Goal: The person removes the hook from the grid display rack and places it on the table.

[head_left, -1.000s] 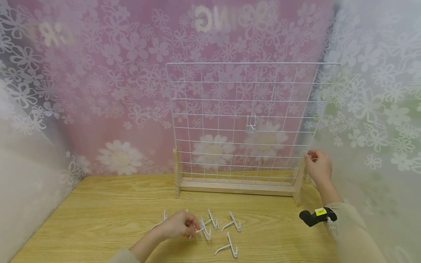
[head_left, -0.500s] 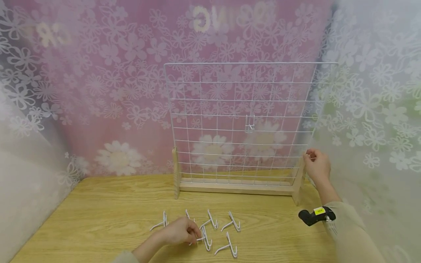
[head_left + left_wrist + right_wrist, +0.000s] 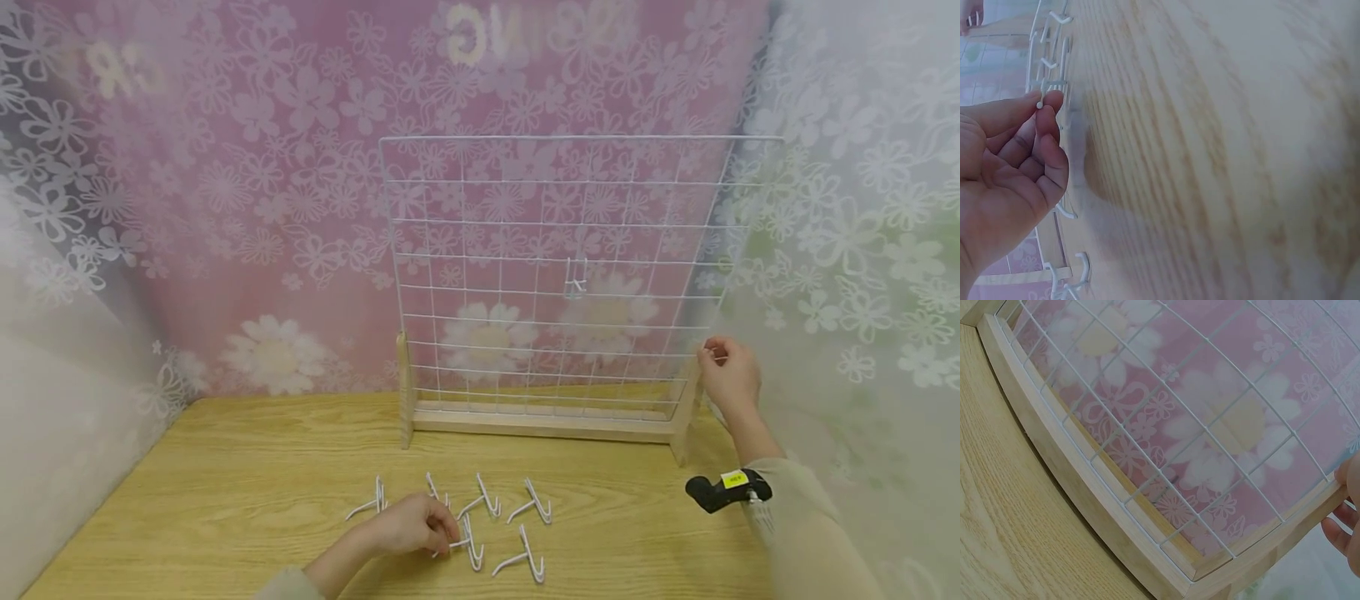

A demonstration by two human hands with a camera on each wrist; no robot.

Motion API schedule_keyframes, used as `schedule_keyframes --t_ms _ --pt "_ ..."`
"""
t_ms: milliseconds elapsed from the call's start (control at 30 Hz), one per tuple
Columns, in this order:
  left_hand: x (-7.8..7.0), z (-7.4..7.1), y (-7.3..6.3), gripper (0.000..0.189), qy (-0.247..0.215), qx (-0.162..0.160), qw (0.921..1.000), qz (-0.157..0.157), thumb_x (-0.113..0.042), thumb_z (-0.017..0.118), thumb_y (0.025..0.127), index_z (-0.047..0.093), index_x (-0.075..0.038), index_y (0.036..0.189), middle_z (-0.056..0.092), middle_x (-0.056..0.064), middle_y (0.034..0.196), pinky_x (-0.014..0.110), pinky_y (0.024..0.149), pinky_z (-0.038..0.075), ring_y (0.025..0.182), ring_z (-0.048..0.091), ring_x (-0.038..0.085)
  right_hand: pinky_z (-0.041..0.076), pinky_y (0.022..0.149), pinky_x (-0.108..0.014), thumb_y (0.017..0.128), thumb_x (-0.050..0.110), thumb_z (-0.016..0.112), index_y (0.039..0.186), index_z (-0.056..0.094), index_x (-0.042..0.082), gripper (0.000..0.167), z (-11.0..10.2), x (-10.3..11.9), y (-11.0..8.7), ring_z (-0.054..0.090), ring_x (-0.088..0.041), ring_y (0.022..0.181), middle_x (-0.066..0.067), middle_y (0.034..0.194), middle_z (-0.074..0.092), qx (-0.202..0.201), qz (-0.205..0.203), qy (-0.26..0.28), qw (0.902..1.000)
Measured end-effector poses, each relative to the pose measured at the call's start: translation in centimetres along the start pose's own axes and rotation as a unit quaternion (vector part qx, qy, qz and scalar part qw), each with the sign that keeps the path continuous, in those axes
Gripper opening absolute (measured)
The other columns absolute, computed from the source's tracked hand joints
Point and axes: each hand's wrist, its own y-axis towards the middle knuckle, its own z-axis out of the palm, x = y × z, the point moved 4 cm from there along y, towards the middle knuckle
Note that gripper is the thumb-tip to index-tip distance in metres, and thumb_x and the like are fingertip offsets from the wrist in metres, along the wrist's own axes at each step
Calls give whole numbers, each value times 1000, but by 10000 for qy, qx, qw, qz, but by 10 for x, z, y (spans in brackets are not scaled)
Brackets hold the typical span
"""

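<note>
My left hand (image 3: 411, 527) is low over the table, pinching the straight arm of a white wire hook (image 3: 472, 546) between thumb and fingertips. In the left wrist view the rounded tip of that hook (image 3: 1040, 104) pokes out between the fingers (image 3: 1054, 122). My right hand (image 3: 731, 377) grips the top of the right wooden upright (image 3: 686, 417) of a stand that bears a white wire grid panel (image 3: 495, 315). In the right wrist view that hand (image 3: 1350, 506) sits at the post's edge. One hook (image 3: 576, 279) hangs on the grid, right of its middle.
Several more white hooks lie about the left hand, among them one (image 3: 528, 556) in front and one (image 3: 533, 503) to the right. The stand's wooden base bar (image 3: 540, 427) crosses the back of the wood-grain table (image 3: 247, 467). A floral curtain (image 3: 277, 208) hangs behind.
My left hand has shifted the pinched hook slightly toward the front of the table, then held nearly still. The right hand stays on the upright.
</note>
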Motion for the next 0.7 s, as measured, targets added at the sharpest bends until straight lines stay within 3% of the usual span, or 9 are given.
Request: schedule_keyframes --t_ms 267,700 --pt "0 3 1 10 102 19 9998 -147 8 66 76 66 1 83 62 6 67 20 54 43 57 52 10 37 67 -35 91 10 50 101 55 -10 23 0 1 0 51 -31 82 -25 94 55 -64 -64 -27 10000" --pt "3 2 -2 9 218 -14 9997 -73 6 67 77 67 0 83 59 1 66 18 53 40 57 50 9 37 66 -35 92 10 50 102 55 -10 22 0 5 -2 49 -31 83 -25 95 53 0 -46 24 10000"
